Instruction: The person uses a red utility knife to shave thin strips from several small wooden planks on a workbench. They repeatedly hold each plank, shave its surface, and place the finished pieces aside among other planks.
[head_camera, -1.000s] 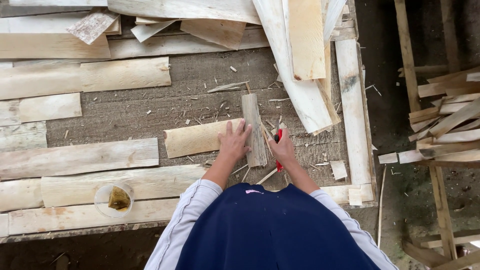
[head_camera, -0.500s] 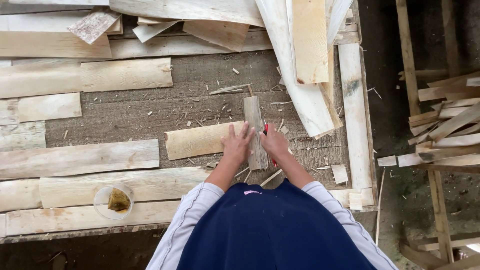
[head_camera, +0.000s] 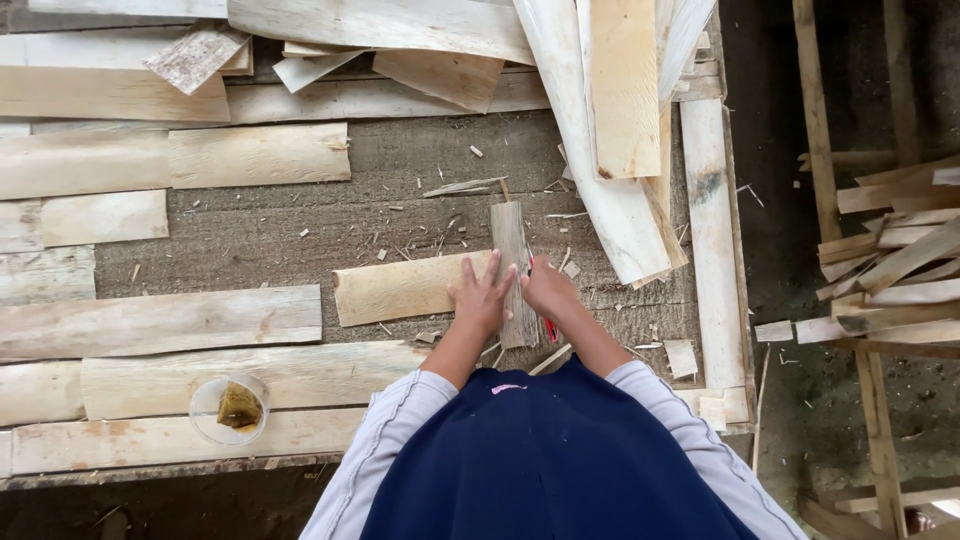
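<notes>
Two hands on one narrow grey wood strip (head_camera: 514, 262), standing lengthwise on table (head_camera: 250, 235): left hand (head_camera: 482, 297) flat, fingers spread, pressing strip and pale board (head_camera: 400, 288) beside it; right hand (head_camera: 547, 288) closed around red-handled tool (head_camera: 549, 329) against strip's right edge.

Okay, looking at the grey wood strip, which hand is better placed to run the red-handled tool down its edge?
The right hand, most likely. It already grips the red-handled tool against the grey strip's right edge, while the left hand lies flat, pinning the strip and the pale board.
</notes>
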